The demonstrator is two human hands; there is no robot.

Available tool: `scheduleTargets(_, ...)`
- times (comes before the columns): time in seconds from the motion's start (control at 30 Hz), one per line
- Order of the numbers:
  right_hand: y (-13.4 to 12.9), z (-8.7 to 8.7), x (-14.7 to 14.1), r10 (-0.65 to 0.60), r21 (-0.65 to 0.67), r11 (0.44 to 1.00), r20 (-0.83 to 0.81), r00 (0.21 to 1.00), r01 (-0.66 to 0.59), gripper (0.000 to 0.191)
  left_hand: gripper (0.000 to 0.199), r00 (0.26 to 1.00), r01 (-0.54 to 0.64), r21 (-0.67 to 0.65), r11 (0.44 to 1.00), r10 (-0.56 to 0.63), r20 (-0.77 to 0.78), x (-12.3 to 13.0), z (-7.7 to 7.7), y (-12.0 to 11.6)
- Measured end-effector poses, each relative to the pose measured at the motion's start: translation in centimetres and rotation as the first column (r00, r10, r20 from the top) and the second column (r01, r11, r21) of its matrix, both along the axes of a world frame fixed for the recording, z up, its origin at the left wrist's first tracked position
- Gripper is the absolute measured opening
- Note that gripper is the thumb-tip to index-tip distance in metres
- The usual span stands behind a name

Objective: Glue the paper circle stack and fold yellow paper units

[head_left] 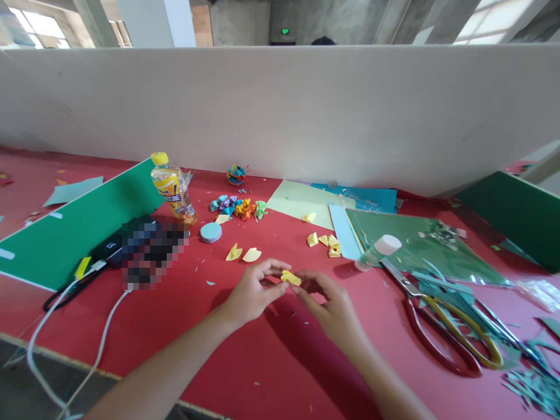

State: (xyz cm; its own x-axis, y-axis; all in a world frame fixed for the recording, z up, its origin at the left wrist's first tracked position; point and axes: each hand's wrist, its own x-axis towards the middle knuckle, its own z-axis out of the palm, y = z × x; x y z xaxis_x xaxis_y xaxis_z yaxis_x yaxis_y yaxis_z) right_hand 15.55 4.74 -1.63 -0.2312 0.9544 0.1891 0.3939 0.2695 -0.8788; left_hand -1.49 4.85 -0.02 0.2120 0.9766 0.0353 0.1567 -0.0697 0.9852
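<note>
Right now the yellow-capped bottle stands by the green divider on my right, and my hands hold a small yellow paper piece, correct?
Not quite: the head view shows the bottle by the green divider on your left. Your left hand and right hand do hold a small yellow paper piece.
</note>
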Motion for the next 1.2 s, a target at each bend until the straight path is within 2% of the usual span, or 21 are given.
scheduleTargets(0.23, 0.1, 0.5, 0.0, 0.071, -0.008, 0.997, -0.048, 0.996, -0.071, 0.018, 0.016, 0.999, 0.021, 0.086, 0.996, -0.017, -0.038, 0.1, -0.1, 0.0)
scheduleTargets(0.5, 0.0, 0.4, 0.0, 0.01, -0.028, 1.0, 0.025, 1.0, -0.009, 0.025, 0.023, 0.999, 0.024, 0.099, 0.995, -0.02, -0.035, 0.2, -0.3, -0.4)
scheduleTargets(0.63, 0.2, -0.1, 0.2, -0.008, 0.109, 0.994, -0.018, 1.0, 0.01, 0.015, 0.025, 0.997, 0.001, -0.008, 1.0, -0.001, 0.078, 0.1, -0.3, -0.1)
scheduleTargets(0.7, 0.3, -0.1, 0.3, 0.041, 0.231, 0.972, 0.03, 0.999, -0.047, 0.013, 0.029, 0.99, 0.001, -0.12, 0.993, 0.016, 0.144, -0.1, -0.3, 0.1)
scheduleTargets(0.8, 0.5, 0.1, 0.5, 0.097, 0.35, 0.927, 0.127, 0.987, -0.136, 0.011, 0.035, 0.978, 0.089, -0.255, 0.963, -0.036, 0.207, -0.4, -0.1, 0.4)
scheduleTargets(0.87, 0.5, 0.2, 0.6, 0.097, 0.357, 0.923, 0.141, 0.985, -0.142, 0.013, 0.03, 0.982, 0.122, -0.261, 0.958, -0.079, 0.17, -0.5, 0.1, 0.4)
scheduleTargets(0.93, 0.5, 0.2, 0.7, 0.1, 0.321, 0.936, 0.142, 0.985, -0.142, 0.012, 0.024, 0.992, 0.121, -0.195, 0.973, -0.112, 0.057, -0.6, 0.3, 0.3)
scheduleTargets(1.07, 0.4, -0.2, 0.7, 0.063, 0.252, 0.963, 0.129, 0.99, -0.094, 0.008, 0.024, 0.976, 0.147, -0.089, 0.985, -0.159, -0.15, -0.7, 0.7, 0.2)
scheduleTargets(1.2, 0.2, -0.3, 0.6, 0.028, 0.221, 0.974, 0.107, 0.994, -0.051, 0.015, 0.021, 0.967, 0.153, -0.055, 0.987, -0.161, -0.197, -0.6, 0.5, 0.2)
